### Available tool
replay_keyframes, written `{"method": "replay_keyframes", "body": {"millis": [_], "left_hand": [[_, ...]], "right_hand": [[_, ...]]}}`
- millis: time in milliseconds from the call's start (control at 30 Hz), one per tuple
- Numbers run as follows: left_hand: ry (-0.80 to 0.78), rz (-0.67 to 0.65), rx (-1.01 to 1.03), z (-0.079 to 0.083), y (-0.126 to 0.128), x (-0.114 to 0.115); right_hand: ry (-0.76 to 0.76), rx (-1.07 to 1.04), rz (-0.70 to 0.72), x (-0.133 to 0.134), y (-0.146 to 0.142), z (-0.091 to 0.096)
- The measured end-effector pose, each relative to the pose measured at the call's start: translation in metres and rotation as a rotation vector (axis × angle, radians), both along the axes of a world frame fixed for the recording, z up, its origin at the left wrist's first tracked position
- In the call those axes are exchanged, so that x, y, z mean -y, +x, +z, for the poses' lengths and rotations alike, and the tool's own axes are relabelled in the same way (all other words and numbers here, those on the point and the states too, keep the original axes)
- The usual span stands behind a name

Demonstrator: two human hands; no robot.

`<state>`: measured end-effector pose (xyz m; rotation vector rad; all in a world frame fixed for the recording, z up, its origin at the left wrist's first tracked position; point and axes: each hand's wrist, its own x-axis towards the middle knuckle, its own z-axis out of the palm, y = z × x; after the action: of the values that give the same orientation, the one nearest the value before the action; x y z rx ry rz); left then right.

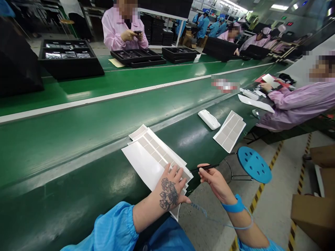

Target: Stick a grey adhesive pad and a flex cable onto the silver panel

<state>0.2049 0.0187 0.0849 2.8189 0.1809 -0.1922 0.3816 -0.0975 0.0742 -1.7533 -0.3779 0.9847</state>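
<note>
My left hand (169,190) lies spread on a stack of label sheets (154,148) near the front edge of the green workbench. The sheets carry grey rectangular labels in rows, and a plain white sheet (142,167) lies along the stack's left side. Just right of the stack, my right hand (214,181) is closed around slim black tweezers (208,167), whose thin tip points left toward the sheets' corner. A blue wrist strap (234,205) with a coiled cord circles my right wrist.
Farther right lie a white oblong case (208,119) and more label sheets (230,130). A blue stool (254,164) stands by the bench edge. Black trays (70,59) line the far side of the green belt (117,85). Co-workers in pink sit across and to the right.
</note>
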Motion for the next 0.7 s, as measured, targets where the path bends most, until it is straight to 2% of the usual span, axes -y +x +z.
{"method": "replay_keyframes", "body": {"millis": [333,700], "left_hand": [[0.032,0.054,0.107,-0.024,-0.002,0.005],[0.001,0.056,0.070,-0.021,-0.001,0.004]], "right_hand": [[0.052,0.037,0.057,0.007,-0.002,-0.014],[0.021,0.107,0.087,0.008,-0.001,-0.023]]}}
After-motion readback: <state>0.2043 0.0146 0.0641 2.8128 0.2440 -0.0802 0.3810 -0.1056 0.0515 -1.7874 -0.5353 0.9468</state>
